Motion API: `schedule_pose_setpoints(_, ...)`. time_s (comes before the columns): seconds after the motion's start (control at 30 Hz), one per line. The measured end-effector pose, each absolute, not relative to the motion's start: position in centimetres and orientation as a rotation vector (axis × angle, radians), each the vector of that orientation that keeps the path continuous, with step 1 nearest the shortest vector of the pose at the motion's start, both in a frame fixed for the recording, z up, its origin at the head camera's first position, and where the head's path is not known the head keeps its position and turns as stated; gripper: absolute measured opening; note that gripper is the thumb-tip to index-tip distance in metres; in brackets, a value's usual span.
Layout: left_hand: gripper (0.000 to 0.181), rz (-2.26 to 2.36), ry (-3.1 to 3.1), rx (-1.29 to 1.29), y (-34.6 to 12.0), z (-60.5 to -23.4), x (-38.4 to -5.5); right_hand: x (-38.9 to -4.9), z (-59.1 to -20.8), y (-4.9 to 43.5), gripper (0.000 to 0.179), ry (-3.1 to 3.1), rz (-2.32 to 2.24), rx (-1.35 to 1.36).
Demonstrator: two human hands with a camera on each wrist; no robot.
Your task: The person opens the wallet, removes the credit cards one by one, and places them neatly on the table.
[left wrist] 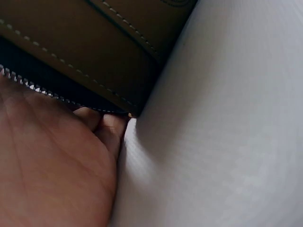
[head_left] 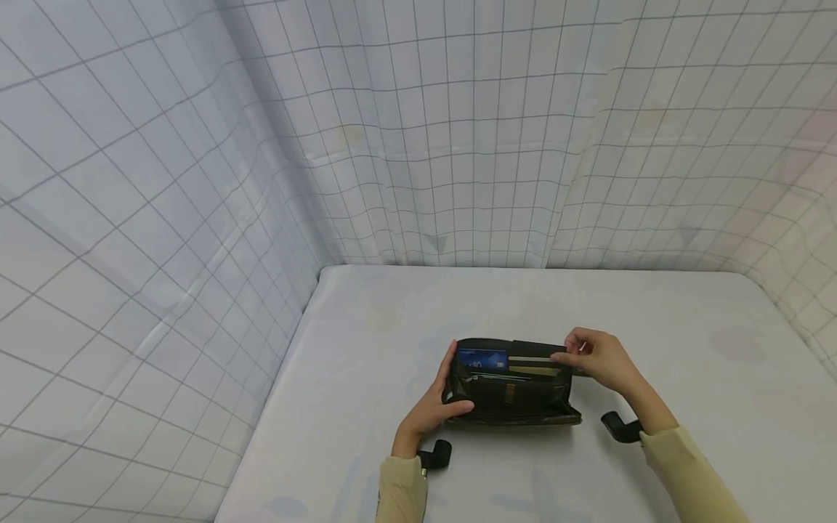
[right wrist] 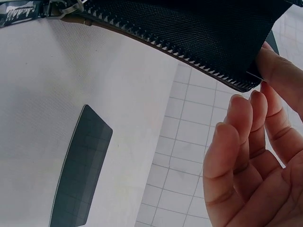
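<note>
Left hand (head_left: 430,407) gripped the left end of the open dark wallet (head_left: 484,396), thumb over the near side; right hand (head_left: 604,356) pinched the far right corner, thumb against finger. Couldn't tell whether a card was in that pinch too.

Room, left to right: creased white grid cloth (head_left: 118,254) as left wall, same cloth across the back, pinkish tint on the right wall. White tabletop (head_left: 353,349) between, faint bluish smudges on it. Wallet was over the near half, right of centre, pockets toward the head camera; blue card (head_left: 482,359) in the left slot, pale edges in the slots right of it.

Left wrist view added what head didn't: brown outer face, pale stitching, silver zip teeth (left wrist: 35,88). Right wrist view added the metal zip pull (right wrist: 71,9) and a dark flat panel (right wrist: 81,170); couldn't tell what that was.
</note>
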State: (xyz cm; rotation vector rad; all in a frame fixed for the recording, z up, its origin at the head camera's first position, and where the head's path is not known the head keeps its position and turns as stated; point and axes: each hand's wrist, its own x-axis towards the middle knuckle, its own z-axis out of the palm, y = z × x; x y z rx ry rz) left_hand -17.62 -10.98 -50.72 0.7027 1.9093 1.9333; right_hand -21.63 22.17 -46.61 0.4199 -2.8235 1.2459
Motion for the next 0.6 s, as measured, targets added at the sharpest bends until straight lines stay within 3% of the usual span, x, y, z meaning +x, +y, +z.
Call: schedule_pose_setpoints(0.6, 0.105, 1.923, 1.928, 0.717, -11.0, -50.76, -17.7, -21.51, -46.72, 21.81, 0.023, -2.679, 1.184, 0.376)
